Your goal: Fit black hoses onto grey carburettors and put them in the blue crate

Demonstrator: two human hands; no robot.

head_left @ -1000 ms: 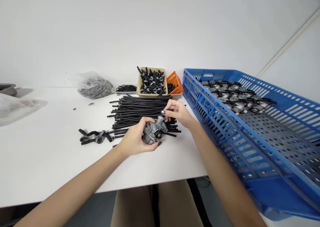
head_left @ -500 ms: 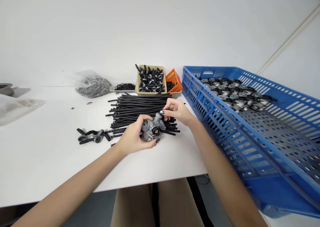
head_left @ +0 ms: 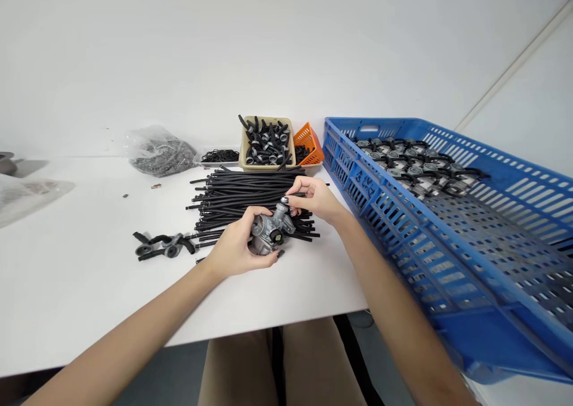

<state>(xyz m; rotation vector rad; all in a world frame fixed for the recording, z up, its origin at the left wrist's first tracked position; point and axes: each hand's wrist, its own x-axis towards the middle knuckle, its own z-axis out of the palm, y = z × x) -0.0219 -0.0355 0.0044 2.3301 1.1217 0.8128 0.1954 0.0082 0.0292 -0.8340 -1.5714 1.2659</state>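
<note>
Carburetor (head_left: 270,234): above the white table (head_left: 313,292), beside the black hoses (head_left: 242,194)
Left hand (head_left: 235,245): wrapped around the carburetor's body
Right hand (head_left: 317,200): fingertips at its upper neck; whether they pinch anything, I cannot tell

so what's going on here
The person's left hand grips a gray metal part above the table, and the right hand is at the top of its neck; whether that hand holds a small piece is too hard to see. Black hoses lie piled just beyond, and on the right a blue crate holds rows of similar metal parts.
</note>
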